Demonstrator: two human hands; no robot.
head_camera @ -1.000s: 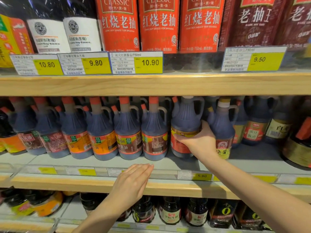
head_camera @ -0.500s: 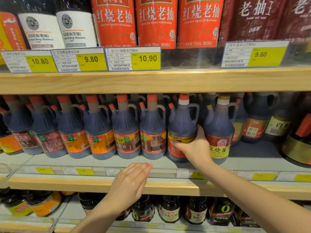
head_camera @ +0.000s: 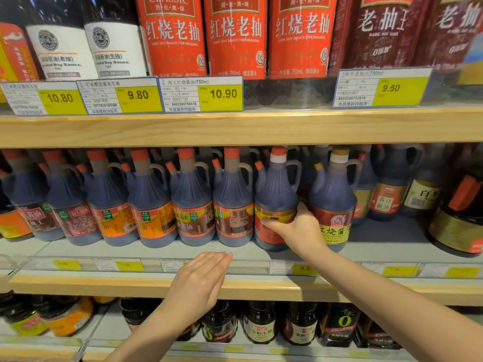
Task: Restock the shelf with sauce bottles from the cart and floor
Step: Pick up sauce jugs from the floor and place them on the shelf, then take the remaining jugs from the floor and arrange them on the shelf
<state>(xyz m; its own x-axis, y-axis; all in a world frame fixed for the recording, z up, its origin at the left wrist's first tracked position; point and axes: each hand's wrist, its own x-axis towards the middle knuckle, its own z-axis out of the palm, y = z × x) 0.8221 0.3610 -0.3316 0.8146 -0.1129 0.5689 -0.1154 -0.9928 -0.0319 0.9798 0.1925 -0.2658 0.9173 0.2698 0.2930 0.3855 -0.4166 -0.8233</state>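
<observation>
On the left of the middle shelf (head_camera: 235,286) a front row of orange-capped jug bottles (head_camera: 154,205) stands shoulder to shoulder, label faces forward, with more rows packed behind. The left hand (head_camera: 201,280) is flat and spread, palm down, fingers together and pointing at the shelf lip; it holds nothing, and whether it rests on the price rail (head_camera: 162,265) or hovers just above it I cannot tell. To its right the right hand (head_camera: 298,228) is wrapped around the lower label of the white-collared sauce bottle (head_camera: 277,194), thumb across the front and fingers curled round the far side, closed on it. That bottle stands at the front of the shelf, between the last orange-capped jug (head_camera: 232,202) and the yellow-capped braising sauce bottle (head_camera: 332,202), touching or nearly touching both. Its long axis runs vertical, cap up, tipped very slightly left at the top; the loop handle points right, and the label faces outward. The likely trouble is crowding: a sideways shove could knock either neighbour and topple it off the front edge, since the row sits close to the lip. The grip is low on the body, so a push could make the tall bottle lean instead of slide. The handle may also snag the yellow-capped one.
</observation>
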